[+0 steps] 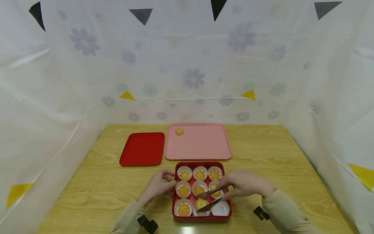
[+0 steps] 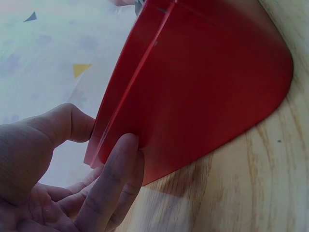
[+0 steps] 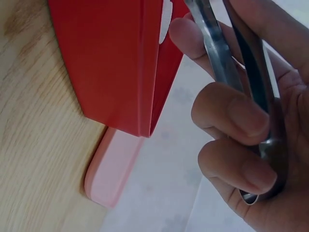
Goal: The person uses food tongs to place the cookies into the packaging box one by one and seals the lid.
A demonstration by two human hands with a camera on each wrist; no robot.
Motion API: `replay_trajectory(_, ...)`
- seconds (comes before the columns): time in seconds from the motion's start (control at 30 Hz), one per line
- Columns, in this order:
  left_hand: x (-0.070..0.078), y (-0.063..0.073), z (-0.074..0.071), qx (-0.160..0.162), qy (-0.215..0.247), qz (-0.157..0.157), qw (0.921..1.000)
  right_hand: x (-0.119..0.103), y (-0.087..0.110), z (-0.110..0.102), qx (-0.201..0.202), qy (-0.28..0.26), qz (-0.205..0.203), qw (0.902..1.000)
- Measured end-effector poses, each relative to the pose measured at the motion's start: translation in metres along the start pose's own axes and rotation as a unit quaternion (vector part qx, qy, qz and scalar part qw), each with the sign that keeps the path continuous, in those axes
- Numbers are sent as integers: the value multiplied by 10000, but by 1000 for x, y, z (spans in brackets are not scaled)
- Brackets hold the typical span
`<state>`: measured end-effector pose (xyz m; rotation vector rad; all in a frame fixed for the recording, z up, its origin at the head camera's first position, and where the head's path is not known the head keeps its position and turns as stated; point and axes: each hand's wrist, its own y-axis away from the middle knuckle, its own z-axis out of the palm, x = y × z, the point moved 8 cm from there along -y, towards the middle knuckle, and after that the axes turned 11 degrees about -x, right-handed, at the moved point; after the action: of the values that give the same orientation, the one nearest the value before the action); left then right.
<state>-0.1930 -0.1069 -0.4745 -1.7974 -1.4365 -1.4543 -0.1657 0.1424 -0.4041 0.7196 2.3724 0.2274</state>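
Note:
In the head view, a red box (image 1: 202, 219) stands near the table's front, with white paper cups in rows. Most cups hold golden swirled butter cookies; the front right cup (image 1: 220, 209) is empty. My right hand (image 1: 248, 184) grips a pair of dark metal tongs (image 1: 214, 191). Their perforated tips lie on both sides of a cookie (image 1: 200, 204) at the front middle cup. In the right wrist view, fingers curl round the tongs (image 3: 218, 53). My left hand (image 1: 160, 185) holds the box's left side, thumb at the rim and fingers (image 2: 113, 176) against the outer wall.
Behind the box lies a pink tray (image 1: 198, 143) with one cookie (image 1: 179, 131) near its back left corner. A red tray (image 1: 142, 149) lies left of it. White flowered sheeting (image 1: 193, 65) encloses the wooden table (image 1: 263, 146) at the back and sides.

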Motion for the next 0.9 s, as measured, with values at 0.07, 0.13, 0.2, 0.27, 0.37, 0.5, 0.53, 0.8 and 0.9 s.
replay_trajectory(0.07,0,0,0,-14,21,15,10000,0,-1,1,24,56,19,10000)
replay_trajectory(0.13,0,0,1,-35,57,28,10000,0,-1,2,37,56,63,10000)
replay_trajectory(0.2,-1,0,2,-56,134,23,9999,-1,-1,2,85,156,51,9998)
replay_trajectory(0.27,-1,-1,2,-67,213,8,9998,-1,0,2,103,223,94,9997)
replay_trajectory(0.37,-1,0,2,-64,253,-11,9997,-2,-1,2,135,382,130,9991)
replay_trajectory(0.5,0,1,1,-30,187,-1,9998,-2,-2,3,102,398,215,9989)
replay_trajectory(0.53,0,1,1,-23,182,-3,9998,-2,-3,4,84,378,224,9990)
replay_trajectory(0.8,2,2,0,39,160,83,9998,0,-5,6,53,254,308,9992)
replay_trajectory(0.9,0,1,1,-14,254,106,9996,2,-4,4,126,165,313,9993)
